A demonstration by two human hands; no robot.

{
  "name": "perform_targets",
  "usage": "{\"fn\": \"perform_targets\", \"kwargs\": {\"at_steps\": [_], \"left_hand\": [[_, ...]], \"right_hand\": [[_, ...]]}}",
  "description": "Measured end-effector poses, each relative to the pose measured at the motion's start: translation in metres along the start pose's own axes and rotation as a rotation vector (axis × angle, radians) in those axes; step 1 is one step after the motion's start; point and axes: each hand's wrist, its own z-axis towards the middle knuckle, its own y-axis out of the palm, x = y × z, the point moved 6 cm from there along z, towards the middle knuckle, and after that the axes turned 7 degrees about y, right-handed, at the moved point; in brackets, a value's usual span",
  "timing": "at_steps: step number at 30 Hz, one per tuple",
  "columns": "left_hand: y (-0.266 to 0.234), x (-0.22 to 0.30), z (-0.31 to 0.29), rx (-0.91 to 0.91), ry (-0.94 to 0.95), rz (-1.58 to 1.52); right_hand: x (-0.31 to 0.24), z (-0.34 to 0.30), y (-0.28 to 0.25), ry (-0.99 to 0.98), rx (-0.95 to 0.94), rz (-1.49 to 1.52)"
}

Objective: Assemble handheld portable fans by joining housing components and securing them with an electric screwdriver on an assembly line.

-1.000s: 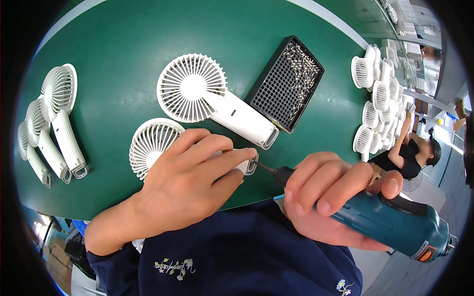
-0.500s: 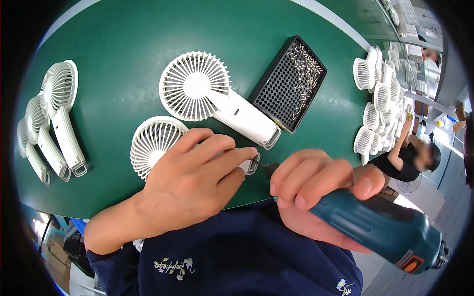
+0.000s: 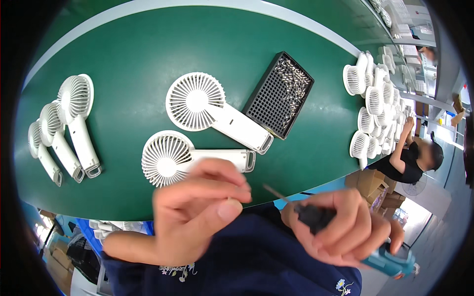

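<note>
My left hand [image 3: 197,212] is closed in a pinch, thumb against fingertips. Whatever lies between them is too small and blurred to name. Just beyond it a white handheld fan [image 3: 165,166] lies on the table, its handle pointing right, partly behind my fingers. My right hand [image 3: 345,224] grips a teal electric screwdriver [image 3: 390,262] with a black nose, its thin bit pointing up and left, apart from the fan. A second white fan [image 3: 242,129] lies farther back. Beside its handle sits a black perforated tray [image 3: 261,102] with many small screws on its far right part.
Several white fans [image 3: 81,143] lie in a row at the left of the green table [image 3: 123,54]. A pile of fans [image 3: 374,101] stands at the right edge, where a person [image 3: 407,158] reaches toward it. A blue bin [image 3: 89,231] holding white parts is below the near left edge.
My left hand has lifted off the near fan and drawn back toward me, uncovering its handle. The screwdriver has come away from the fan, moving nearer and turning in my right hand.
</note>
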Motion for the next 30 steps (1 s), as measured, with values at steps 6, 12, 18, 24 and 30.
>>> {"fn": "perform_targets", "kwargs": {"at_steps": [6,12,18,24,30], "left_hand": [[0.013,-0.066,-0.039,0.325,-0.330,-0.951],[0.020,-0.080,-0.036,0.285,-0.358,-1.037],[0.019,-0.086,-0.039,0.309,-0.369,-1.085],[0.024,-0.086,-0.040,0.328,-0.416,-1.148],[0.022,-0.084,-0.034,0.369,-0.384,-1.158]], "right_hand": [[0.009,-0.011,0.023,-0.070,-0.150,0.009],[0.009,-0.024,0.016,0.000,-0.129,0.056],[0.011,-0.034,0.013,-0.011,-0.038,0.013],[0.019,-0.028,0.014,0.011,-0.122,0.031],[0.020,-0.028,0.010,0.064,-0.018,-0.028]]}}
